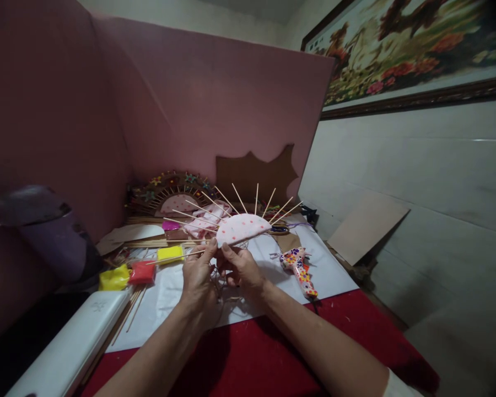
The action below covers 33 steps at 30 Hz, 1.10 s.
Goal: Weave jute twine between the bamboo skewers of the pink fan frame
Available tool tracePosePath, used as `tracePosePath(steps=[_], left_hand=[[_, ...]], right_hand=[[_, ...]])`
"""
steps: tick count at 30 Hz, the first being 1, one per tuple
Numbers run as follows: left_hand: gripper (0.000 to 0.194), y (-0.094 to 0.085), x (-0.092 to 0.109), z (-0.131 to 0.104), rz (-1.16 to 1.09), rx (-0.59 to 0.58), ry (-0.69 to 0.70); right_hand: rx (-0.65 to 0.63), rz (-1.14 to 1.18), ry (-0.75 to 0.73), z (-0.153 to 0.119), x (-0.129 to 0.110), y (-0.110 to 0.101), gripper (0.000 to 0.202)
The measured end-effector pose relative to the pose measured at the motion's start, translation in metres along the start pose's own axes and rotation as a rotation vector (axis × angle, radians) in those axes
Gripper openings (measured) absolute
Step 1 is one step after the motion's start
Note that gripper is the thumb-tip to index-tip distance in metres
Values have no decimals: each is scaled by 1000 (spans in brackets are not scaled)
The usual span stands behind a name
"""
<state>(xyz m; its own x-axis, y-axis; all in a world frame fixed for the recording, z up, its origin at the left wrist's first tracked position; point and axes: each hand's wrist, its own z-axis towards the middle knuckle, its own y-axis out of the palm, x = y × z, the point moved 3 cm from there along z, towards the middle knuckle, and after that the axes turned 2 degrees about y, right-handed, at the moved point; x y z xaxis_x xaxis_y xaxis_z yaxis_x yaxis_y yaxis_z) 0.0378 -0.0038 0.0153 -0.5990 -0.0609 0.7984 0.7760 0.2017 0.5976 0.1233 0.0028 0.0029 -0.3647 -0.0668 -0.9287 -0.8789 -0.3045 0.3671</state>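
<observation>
A pink half-disc with red dots (243, 227) is held up over the table, several thin wooden sticks (237, 197) fanning out from its curved edge. My left hand (199, 273) pinches its left corner, where the lowest sticks stick out sideways. With thumb on top and fingers curled beneath, my right hand (244, 270) grips the lower edge close to the left hand. Thin loose cord (220, 295) hangs below the hands; which hand holds it, if either, I cannot tell. Right of the hands lies a flower-patterned glue gun (300, 270).
A similar fan with decorated rim (179, 204) leans at the back beside brown cut cardboard (254, 171). Yellow (170, 253) and red packets (141, 272) lie left. A white case (74, 342) sits front left. White sheet (334, 273) covers part of the red cloth (355, 342).
</observation>
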Motion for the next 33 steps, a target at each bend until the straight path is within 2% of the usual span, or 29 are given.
tracePosePath(steps=[9, 13, 15, 21, 27, 33], left_hand=[[34, -1, -5, -1, -10, -37, -36], [33, -1, -4, -1, -69, 0, -59], [30, 0, -3, -2, -102, 9, -60], [23, 1, -2, -2, -123, 8, -91], [16, 5, 0, -7, -160, 10, -130], [22, 5, 1, -7, -173, -17, -123]], right_hand=[[82, 66, -23, -2, -1, 3, 32], [255, -53, -138, -6, -5, 1, 27], [300, -143, -209, -7, -7, 1, 27], [231, -197, -301, -6, -6, 3, 30], [280, -238, -326, -10, -4, 8, 35], [315, -324, -347, -12, -9, 6, 28]])
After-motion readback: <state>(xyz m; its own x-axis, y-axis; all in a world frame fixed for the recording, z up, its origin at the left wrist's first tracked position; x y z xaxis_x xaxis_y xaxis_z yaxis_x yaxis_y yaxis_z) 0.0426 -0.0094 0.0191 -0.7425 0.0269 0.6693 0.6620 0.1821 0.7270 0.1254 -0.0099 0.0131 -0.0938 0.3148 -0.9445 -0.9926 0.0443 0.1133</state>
